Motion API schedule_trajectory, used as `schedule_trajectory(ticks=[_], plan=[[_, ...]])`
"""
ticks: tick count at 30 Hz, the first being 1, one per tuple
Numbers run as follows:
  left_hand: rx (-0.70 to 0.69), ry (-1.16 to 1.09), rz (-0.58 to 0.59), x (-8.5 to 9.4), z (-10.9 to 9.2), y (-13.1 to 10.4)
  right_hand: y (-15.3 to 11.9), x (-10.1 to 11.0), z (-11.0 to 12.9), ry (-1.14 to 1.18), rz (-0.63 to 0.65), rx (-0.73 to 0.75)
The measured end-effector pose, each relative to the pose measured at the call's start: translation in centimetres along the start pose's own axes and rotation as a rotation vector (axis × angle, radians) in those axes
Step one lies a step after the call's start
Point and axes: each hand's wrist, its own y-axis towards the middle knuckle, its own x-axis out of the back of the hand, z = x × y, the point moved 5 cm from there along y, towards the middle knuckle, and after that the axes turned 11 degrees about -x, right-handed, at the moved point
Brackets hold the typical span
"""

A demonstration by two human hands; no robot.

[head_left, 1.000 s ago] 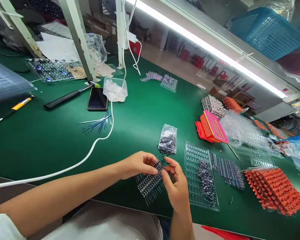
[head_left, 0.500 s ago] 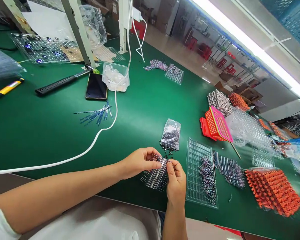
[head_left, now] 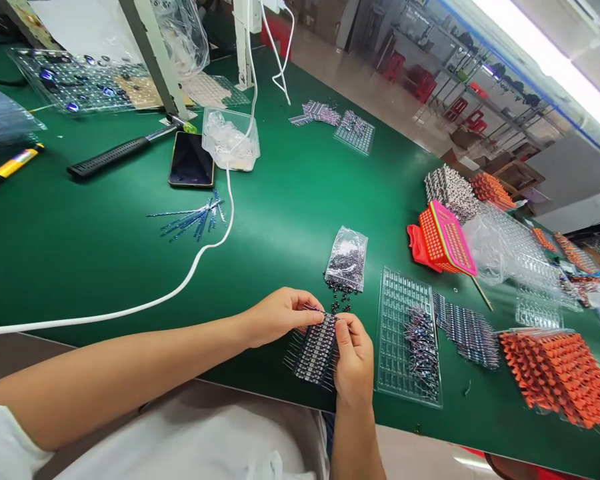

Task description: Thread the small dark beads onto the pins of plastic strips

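Note:
A narrow panel of dark and silvery beads in rows [head_left: 314, 350], thin wire-like ends sticking out of both sides, hangs between my hands near the table's front edge. My left hand [head_left: 287, 319] pinches its upper left edge, thumb against fingers. At the upper right edge, my right hand [head_left: 355, 357] grips the panel with thumb and curled fingers. What lies between the fingertips is too small to make out. Just beyond, loose dark beads [head_left: 341, 288] spill from a clear bag of beads [head_left: 349, 259].
To the right lie a clear compartment tray [head_left: 394, 333] with dark spiky pieces [head_left: 423, 353], another beaded panel [head_left: 469, 333] and an orange stack [head_left: 560, 373]. Farther back are a pink-orange basket [head_left: 447, 237], a phone [head_left: 192, 160], a hammer [head_left: 115, 157] and a white cable [head_left: 180, 287].
The view has shifted slightly. My left thumb has moved up from the panel's face to its top edge, and more of the beaded rows shows. Both hands stay on the panel.

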Motion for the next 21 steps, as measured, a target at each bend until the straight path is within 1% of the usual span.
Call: schedule_trajectory(ticks=[6, 16, 18, 21], plan=[[-0.073, 0.100, -0.007, 0.15, -0.33, -0.06, 0.21, -0.29, -0.03, -0.006, -0.032, 0.012], [-0.079, 0.059, -0.048, 0.28, -0.13, -0.08, 0.57, -0.35, -0.67, 0.022, -0.064, -0.030], [-0.077, 0.048, -0.071, 0.46, -0.19, -0.05, 0.69, -0.25, -0.77, 0.017, -0.057, -0.034], [-0.091, 0.032, -0.110, 0.89, -0.47, 0.02, 0.79, -0.24, -0.83, 0.051, -0.003, -0.039]])
